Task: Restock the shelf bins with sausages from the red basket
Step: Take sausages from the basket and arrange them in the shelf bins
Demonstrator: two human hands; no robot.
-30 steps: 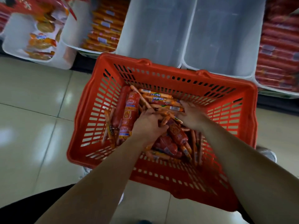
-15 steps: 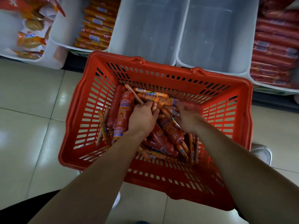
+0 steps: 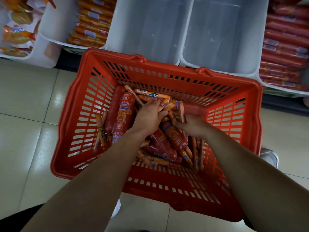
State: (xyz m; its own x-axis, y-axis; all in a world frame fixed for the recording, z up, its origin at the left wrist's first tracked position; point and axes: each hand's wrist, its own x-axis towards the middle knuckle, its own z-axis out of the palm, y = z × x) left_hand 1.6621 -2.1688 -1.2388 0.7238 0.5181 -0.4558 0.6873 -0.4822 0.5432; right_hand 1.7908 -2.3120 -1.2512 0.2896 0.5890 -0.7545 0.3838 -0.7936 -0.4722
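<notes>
Found red basket (image 3: 83, 118) over tiled floor (image 3: 25, 114), far rim up by the shelf bins (image 3: 179, 61). Saw both hands down inside it, in a mixed pile of thin orange sausages (image 3: 151, 95) and thick red sausages (image 3: 124, 114). Caught left hand (image 3: 148, 117) palm-down on the far part of the pile, fingers curled round a few of the thin orange ones. Caught right hand (image 3: 192, 125) just beside it, gripping a small bunch of the same thin kind, with ends sticking out toward the far wall. Noted two white middle bins (image 3: 150, 30) directly behind the basket, bare floors showing. Spotted left bin (image 3: 55, 25) stacked with orange sausages, right bin (image 3: 275, 92) stacked with long red ones, plus snack packs (image 3: 16, 36) further left. Glimpsed a white shoe (image 3: 269, 158) past the basket's right wall. Couldn't read the label print, too blurred
</notes>
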